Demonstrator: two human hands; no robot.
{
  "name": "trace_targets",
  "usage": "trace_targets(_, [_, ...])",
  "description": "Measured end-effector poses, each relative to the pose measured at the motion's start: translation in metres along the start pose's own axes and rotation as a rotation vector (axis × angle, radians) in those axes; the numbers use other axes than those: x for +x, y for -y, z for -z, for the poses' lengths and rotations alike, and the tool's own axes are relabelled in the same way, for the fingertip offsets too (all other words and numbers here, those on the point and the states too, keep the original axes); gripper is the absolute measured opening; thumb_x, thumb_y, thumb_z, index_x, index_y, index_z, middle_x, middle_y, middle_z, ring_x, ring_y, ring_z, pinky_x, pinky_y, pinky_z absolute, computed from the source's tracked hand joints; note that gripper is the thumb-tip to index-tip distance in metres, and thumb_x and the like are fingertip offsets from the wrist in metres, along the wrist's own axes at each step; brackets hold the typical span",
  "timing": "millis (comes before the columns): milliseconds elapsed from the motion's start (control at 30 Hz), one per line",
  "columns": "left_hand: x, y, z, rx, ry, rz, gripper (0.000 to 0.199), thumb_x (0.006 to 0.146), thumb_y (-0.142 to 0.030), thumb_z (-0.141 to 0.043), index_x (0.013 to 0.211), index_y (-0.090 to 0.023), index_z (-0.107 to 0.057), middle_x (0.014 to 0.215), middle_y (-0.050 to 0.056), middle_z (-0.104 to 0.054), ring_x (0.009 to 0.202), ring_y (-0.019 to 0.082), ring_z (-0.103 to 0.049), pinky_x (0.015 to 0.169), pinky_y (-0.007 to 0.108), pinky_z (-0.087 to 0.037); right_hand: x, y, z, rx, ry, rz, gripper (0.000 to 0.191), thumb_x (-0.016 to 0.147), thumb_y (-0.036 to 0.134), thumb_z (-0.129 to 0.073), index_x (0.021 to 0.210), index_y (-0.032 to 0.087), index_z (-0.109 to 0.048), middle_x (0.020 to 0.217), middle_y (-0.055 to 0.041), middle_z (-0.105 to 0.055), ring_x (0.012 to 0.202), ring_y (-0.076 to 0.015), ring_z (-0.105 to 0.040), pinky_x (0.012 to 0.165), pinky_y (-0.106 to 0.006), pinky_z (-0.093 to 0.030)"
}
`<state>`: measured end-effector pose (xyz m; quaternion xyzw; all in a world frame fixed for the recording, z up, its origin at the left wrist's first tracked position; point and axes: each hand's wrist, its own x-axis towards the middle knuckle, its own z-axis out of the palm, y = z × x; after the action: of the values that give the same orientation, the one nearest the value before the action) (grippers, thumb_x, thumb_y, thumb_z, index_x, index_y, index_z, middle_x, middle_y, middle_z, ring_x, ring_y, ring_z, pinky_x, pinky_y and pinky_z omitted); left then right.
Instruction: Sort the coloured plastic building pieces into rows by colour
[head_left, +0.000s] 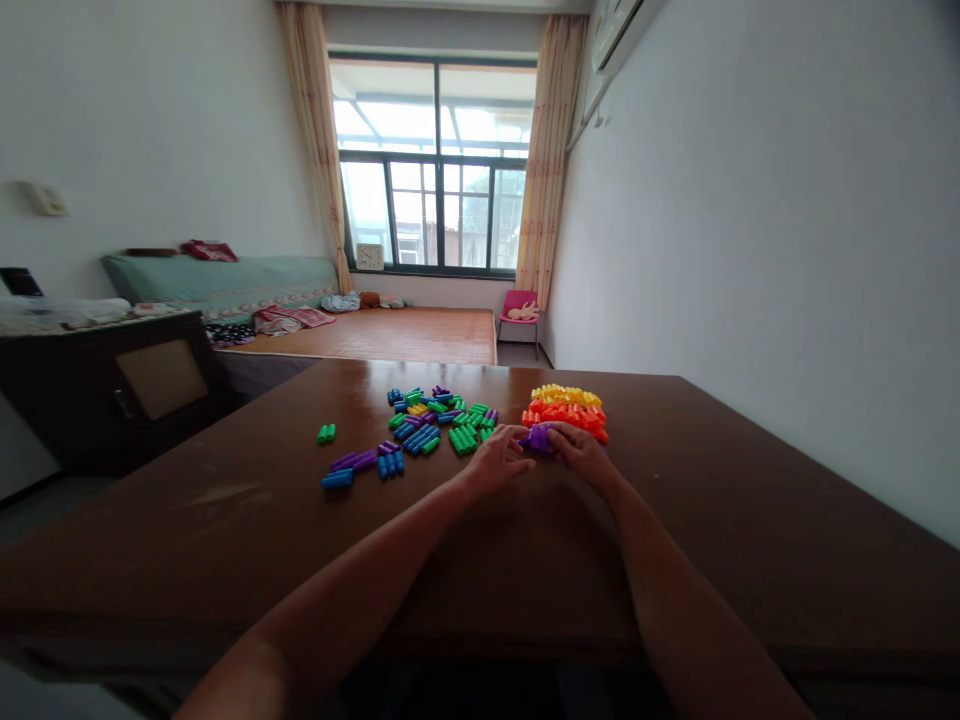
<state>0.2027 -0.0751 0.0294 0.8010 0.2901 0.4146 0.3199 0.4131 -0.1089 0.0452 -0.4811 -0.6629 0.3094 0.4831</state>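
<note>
My right hand [581,450] pinches a purple plastic building block [541,437] made of joined tubes, just above the table's middle. Close by on the left, my left hand [499,456] has its fingers stretched toward that block, thumb apart; its fingertips reach the block's left side. Behind my hands lie a row of orange-red blocks [564,413] and, farther back, a row of yellow blocks [566,394]. A loose heap of blue, green and purple blocks [420,432] spreads left of my left hand. Whether more purple pieces lie under my right hand is hidden.
The brown table [247,560] carries a lone green block [326,433] and a small blue and purple group [352,462] at left. Beyond stand a bed [420,330], a pink chair [519,302] and a dark cabinet [90,380]. A white wall [787,250] runs along the right.
</note>
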Motion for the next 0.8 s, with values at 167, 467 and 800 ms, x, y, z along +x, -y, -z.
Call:
trace_targets(167, [-0.008,0.016,0.008,0.076,-0.019,0.013,0.028,0.08,-0.019,-0.061,0.108,-0.021,-0.062,0.11,0.006,-0.056,0.09,0.014,-0.061,0.07,0.026,-0.057,0.005,-0.035,0.049,-0.013,-0.534,-0.202,0.045,0.077,0.055,-0.06,0.104,0.018,-0.062,0.091,-0.0097,-0.071,0.074,-0.0212,-0.066,0.06,-0.031,-0.053])
trace_targets(467, [-0.01,0.016,0.013,0.086,-0.033,0.02,0.022,0.081,-0.016,-0.056,0.101,-0.018,-0.065,0.109,0.007,-0.059,0.087,0.014,-0.062,0.071,0.026,-0.056,0.003,-0.087,0.073,-0.354,-0.62,-0.28,0.036,0.071,0.048,-0.058,0.079,0.016,-0.071,0.071,-0.0078,-0.071,0.065,-0.0192,-0.063,0.058,-0.027,-0.046])
trace_targets(800, [-0.011,0.019,0.011,0.112,-0.011,0.016,0.022,0.082,-0.015,-0.053,0.1,-0.018,-0.066,0.105,0.007,-0.059,0.086,0.014,-0.062,0.072,0.026,-0.056,0.001,-0.078,0.073,-0.734,-0.628,-0.329,0.04,0.084,0.05,-0.047,0.076,0.019,-0.071,0.07,-0.0082,-0.069,0.062,-0.0178,-0.059,0.056,-0.026,-0.037])
